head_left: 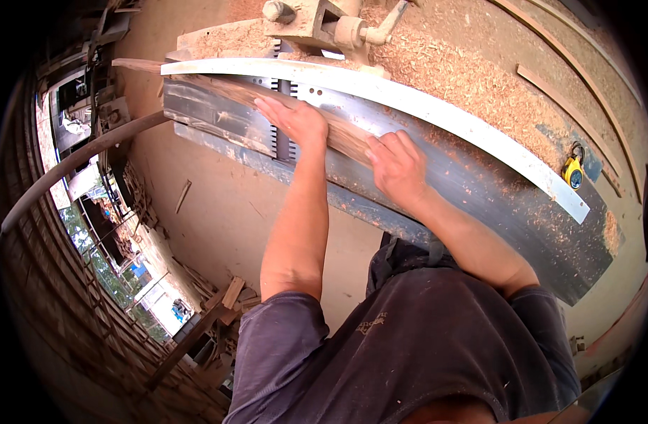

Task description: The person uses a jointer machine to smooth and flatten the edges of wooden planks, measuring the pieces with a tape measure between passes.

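A long brown wooden strip (349, 141) lies along the white fence (437, 99) of a jointer, its far-left end reaching past the machine. My left hand (299, 121) rests on top of the strip, fingers stretched out toward the fence, close to the toothed slot (283, 145) in the bed. Farther right, my right hand (399, 166) is closed on the strip's near end, with the fingers curled over it. Shavings are scattered over the grey metal bed (522, 219). The strip's underside is hidden.
A dusty clamp block with a handle (352, 32) stands behind the fence, amid heaped wood shavings (451, 71). A yellow tape measure (573, 169) sits beyond the fence at the right. Wooden strips (571, 113) lie at the far right. Scrap wood (232, 293) is piled at lower left.
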The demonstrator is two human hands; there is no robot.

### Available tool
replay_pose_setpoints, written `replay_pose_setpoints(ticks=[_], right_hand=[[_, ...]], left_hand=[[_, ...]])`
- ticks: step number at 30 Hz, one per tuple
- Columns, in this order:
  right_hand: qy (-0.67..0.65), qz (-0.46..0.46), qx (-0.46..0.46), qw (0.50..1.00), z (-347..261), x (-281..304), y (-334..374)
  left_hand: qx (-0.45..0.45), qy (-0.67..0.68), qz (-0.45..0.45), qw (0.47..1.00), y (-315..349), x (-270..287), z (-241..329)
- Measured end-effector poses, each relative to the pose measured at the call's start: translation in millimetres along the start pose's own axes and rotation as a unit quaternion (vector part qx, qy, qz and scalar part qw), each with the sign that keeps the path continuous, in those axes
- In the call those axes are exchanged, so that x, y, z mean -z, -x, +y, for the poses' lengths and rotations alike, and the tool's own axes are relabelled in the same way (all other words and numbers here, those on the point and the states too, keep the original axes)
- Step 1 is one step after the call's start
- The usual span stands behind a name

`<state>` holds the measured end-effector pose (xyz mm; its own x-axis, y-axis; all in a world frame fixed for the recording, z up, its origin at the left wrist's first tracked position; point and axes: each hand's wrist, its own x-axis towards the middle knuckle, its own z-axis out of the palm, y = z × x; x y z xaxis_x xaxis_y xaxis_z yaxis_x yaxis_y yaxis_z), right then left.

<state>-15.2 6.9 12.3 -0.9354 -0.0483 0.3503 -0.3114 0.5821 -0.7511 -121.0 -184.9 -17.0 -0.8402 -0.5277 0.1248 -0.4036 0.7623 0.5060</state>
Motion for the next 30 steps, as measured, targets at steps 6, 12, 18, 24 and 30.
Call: replay_pose_setpoints(ticks=[6,12,18,24,30], right_hand=[[0.009,0.011,0.012,1.000,-1,-18,-9],[0.008,0.014,0.020,1.000,-4,-34,-22],[-0.014,0.025,0.017,0.999,-10,-53,-36],[0.002,0.022,0.026,0.999,-16,-79,-51],[0.002,0.027,0.034,0.999,-22,-107,-69]], left_hand=[[0.005,-0.003,-0.007,1.000,-17,2,-5],[0.019,0.003,-0.012,1.000,-38,6,-6],[0.014,-0.020,-0.004,1.000,-60,3,-22],[-0.002,0.022,0.019,1.000,-92,-1,-42],[-0.016,-0.002,0.012,1.000,-121,2,-55]])
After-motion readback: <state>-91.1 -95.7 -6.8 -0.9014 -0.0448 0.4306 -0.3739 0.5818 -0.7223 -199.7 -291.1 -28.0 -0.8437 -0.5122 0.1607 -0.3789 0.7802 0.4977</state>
